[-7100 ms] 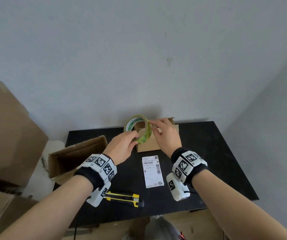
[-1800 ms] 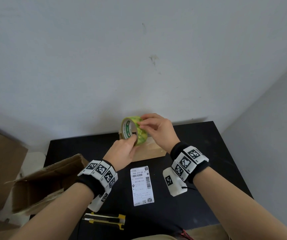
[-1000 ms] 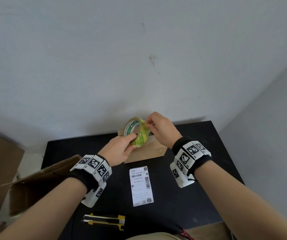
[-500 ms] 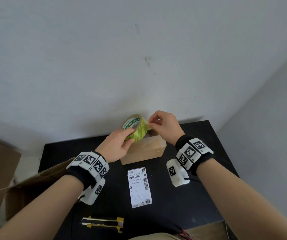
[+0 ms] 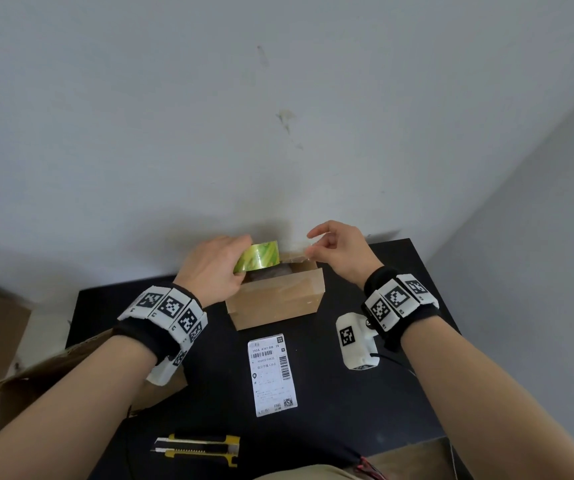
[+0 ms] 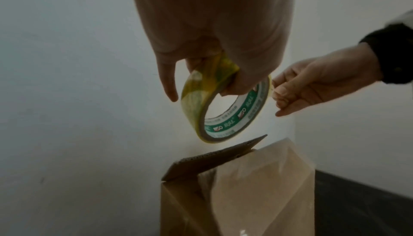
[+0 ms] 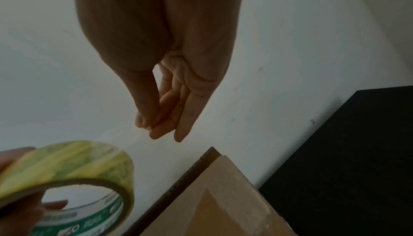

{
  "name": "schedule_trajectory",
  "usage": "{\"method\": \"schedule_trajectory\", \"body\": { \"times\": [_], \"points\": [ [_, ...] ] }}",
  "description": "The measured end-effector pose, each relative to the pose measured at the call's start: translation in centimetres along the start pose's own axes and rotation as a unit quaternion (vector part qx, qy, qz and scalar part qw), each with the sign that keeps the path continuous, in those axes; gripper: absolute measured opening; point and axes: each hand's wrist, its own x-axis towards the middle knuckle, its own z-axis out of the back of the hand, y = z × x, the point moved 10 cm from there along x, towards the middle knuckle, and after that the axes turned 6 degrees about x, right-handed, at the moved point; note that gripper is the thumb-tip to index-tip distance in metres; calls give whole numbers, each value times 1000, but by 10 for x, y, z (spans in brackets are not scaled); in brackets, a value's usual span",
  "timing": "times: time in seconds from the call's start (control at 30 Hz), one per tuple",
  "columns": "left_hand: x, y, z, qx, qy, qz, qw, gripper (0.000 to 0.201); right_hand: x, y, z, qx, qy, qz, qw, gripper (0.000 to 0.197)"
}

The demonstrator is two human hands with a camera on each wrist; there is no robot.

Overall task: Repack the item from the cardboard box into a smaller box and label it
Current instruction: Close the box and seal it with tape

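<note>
Big cardboard box [image 5: 71, 382] sits open at far L, prob. emptied. L hand [image 5: 209, 268] has fingers curled round the tape roll [image 5: 257, 259], held over the small box [image 5: 275, 299] w/ flap up, item inside. R hand [image 5: 341, 252] pinches the clear tape end [image 5: 294, 251] btwn thumb & fingertips, drawing a strip to seal. Label [image 5: 271, 374] and knife [image 5: 197, 448] lie near, ready.

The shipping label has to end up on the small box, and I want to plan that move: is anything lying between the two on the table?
Nothing visible does. The shipping label lies flat on the black table, just in front of the small box, with only bare tabletop between them. The utility knife lies nearer the person, out of the path.
</note>
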Motion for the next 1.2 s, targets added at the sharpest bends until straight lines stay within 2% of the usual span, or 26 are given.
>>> {"method": "schedule_trajectory", "body": {
  "times": [0.07,0.2,0.33,0.47,0.6,0.73,0.8,0.9,0.97,1.03,1.1,1.2],
  "points": [
    [0,-1,2,-24,-16,3,1000,22,-1,-7,3,-6,9,-19,1000,24],
    [1,-2,12,-59,-77,32,995,31,-2,-9,4,2,16,-8,1000,5],
    [-2,4,16,-64,-125,90,986,30,1,-14,4,-5,17,-3,1000,3],
    [-8,14,8,-44,-117,154,980,32,3,-30,-11,-33,78,-27,996,8],
    [-10,13,0,-46,-94,198,975,39,5,-40,-19,-154,97,-32,983,12],
    [-10,10,-25,-152,-81,222,960,25,9,-45,-18,-177,99,-42,978,11],
    [-9,10,-39,-226,-79,231,943,18,11,-50,-16,-155,98,-57,981,11],
    [-5,12,-53,-261,-69,253,929,16,15,-60,-13,-105,98,-71,987,8],
    [-3,15,-58,-270,-66,264,924,14,13,-64,-12,-101,110,-80,986,16],
    [-2,17,-63,-274,-60,271,921,12,10,-65,-15,-96,135,-82,983,33],
    [0,21,-67,-273,-52,281,919,13,9,-66,-19,-141,156,-71,975,50],
    [0,26,-69,-278,-50,295,913,17,10,-67,-22,-206,153,-44,965,59]
  ]
}}
